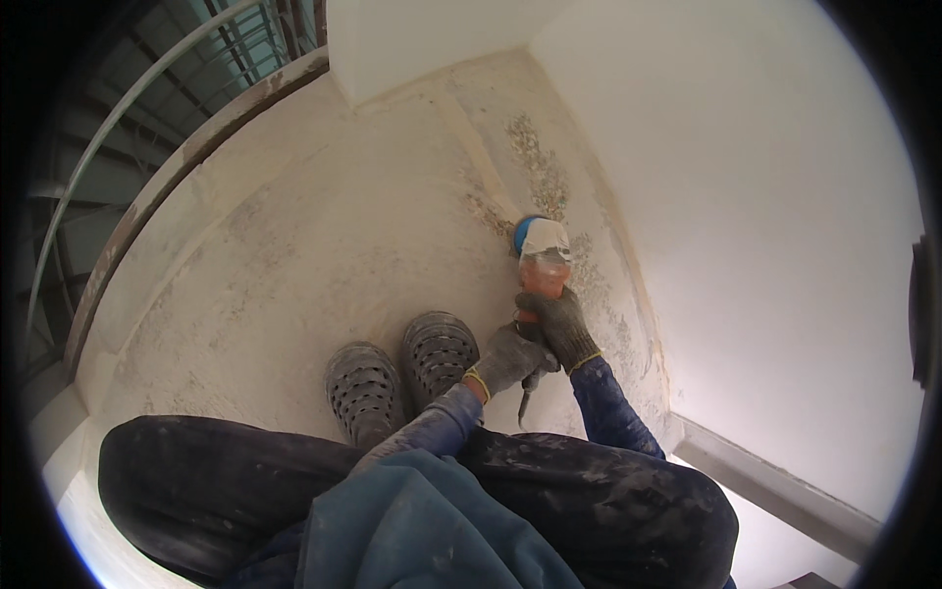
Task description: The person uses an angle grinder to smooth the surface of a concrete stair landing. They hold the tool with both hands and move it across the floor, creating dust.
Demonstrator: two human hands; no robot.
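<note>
A dusty orange angle grinder (pixel 546 275) is held low over the floor, with a blue rim showing at the left of its whitish, dust-coated head. My right hand (pixel 563 326), in a grey knitted glove, is wrapped round the grinder's body. Behind it, my left hand (pixel 511 356) is gloved too and closed on the rear of the tool. A dark cord (pixel 527 398) hangs from the back end. The head meets or nearly meets a patch of rough, pitted floor (pixel 540 167); the disc's underside is hidden.
A white wall (pixel 756 196) rises close on the right, another wall piece (pixel 432 44) ahead. At the left, a raised floor edge (pixel 147 211) borders a metal railing (pixel 108 123) with a drop beyond. My dusty grey clogs (pixel 363 388) stand left of the grinder. Pale dust coats the floor.
</note>
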